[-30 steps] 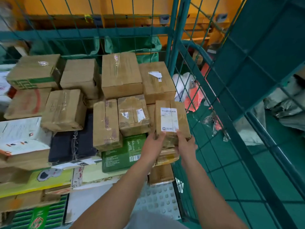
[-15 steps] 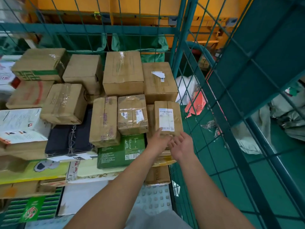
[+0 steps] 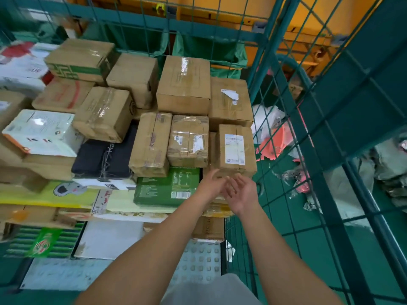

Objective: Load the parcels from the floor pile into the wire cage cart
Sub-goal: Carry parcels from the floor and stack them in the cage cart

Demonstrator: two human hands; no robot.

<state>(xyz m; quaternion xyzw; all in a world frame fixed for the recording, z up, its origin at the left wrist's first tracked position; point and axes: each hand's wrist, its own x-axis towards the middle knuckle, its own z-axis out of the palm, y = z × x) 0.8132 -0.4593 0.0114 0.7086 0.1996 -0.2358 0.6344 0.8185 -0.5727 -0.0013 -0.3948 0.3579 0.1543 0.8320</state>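
A small brown parcel with a white label lies on top of the stack at the right side of the green wire cage cart, next to the mesh wall. My left hand and my right hand hover just in front of its near edge, both with fingers relaxed and holding nothing. The right palm faces up. Beside the parcel lie a taped square box and a long taped box. Several larger brown boxes fill the back of the cart.
A green flat box, a black soft package, a white box and yellow flat cartons are stacked to the left. Through the right mesh, plastic-wrapped parcels and grey bags lie on the green floor.
Both hands held the labelled parcel a second ago, set it down on the stack, let go and have drawn back slightly toward me.
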